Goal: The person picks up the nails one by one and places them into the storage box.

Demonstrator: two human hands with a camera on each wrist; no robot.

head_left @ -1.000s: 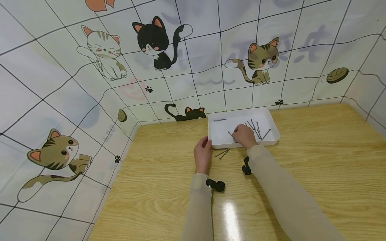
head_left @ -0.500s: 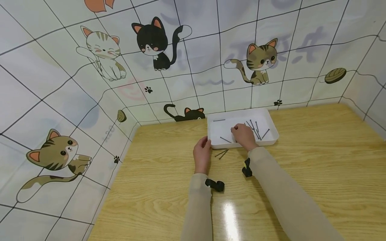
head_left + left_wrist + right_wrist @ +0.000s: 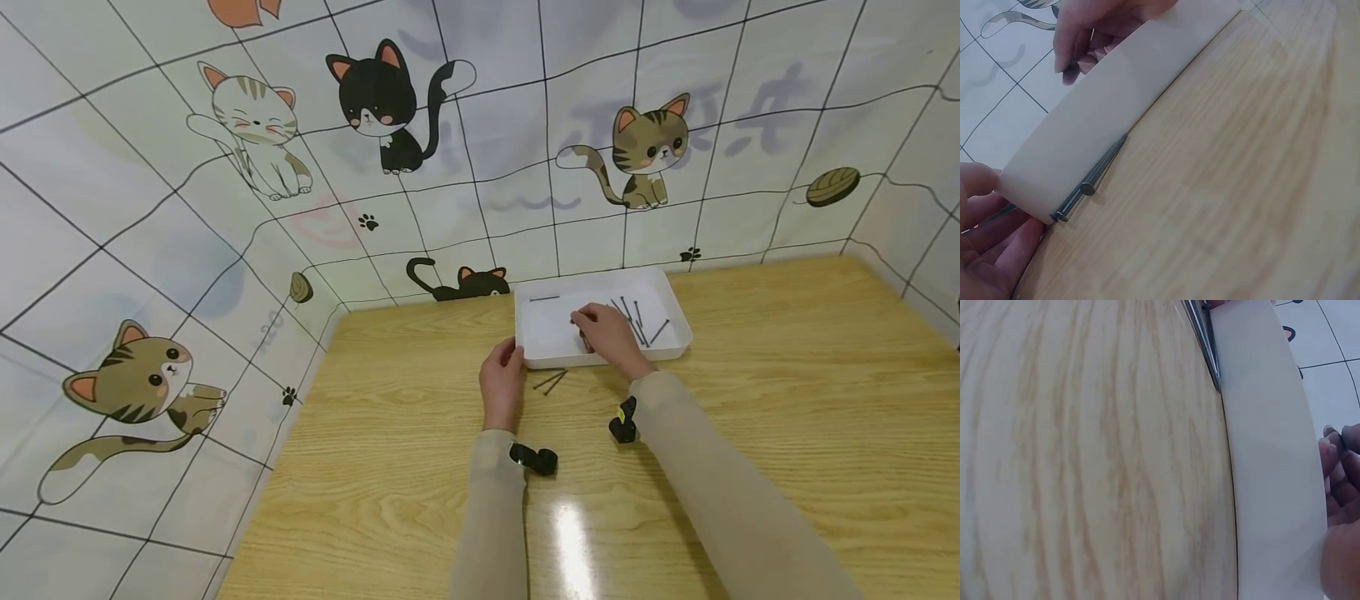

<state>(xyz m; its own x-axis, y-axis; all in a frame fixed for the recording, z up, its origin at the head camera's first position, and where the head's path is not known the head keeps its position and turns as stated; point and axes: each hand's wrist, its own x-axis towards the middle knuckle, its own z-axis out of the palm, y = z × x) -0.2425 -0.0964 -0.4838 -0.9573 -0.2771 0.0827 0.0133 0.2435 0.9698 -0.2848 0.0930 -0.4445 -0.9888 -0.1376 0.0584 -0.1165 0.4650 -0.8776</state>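
Note:
A white tray point(image 3: 547, 362) stands at the back of the table, with several grey nails point(image 3: 636, 315) lying in its right part and one nail point(image 3: 544, 298) at the back left. My left hand point(image 3: 501, 385) holds the tray's front left corner, thumb and fingers against the wall. Over the tray's middle, my right hand point(image 3: 606, 332) pinches a nail between thumb and fingertips; only its dark end point(image 3: 1071, 70) shows in the left wrist view, and the rest is hidden by the fingers. On the table, a few nails point(image 3: 1100, 165) lie along the tray's front wall.
The wooden table point(image 3: 390, 483) spreads out in front and to both sides. A wall covering point(image 3: 517, 150) with cat drawings rises directly behind the tray and along the left. Each sleeve carries a small black wrist device point(image 3: 534, 459).
The nail that lay in the tray's front left part is gone from there. My right hand has shifted slightly and turned, now pinching a nail. The left hand keeps its place.

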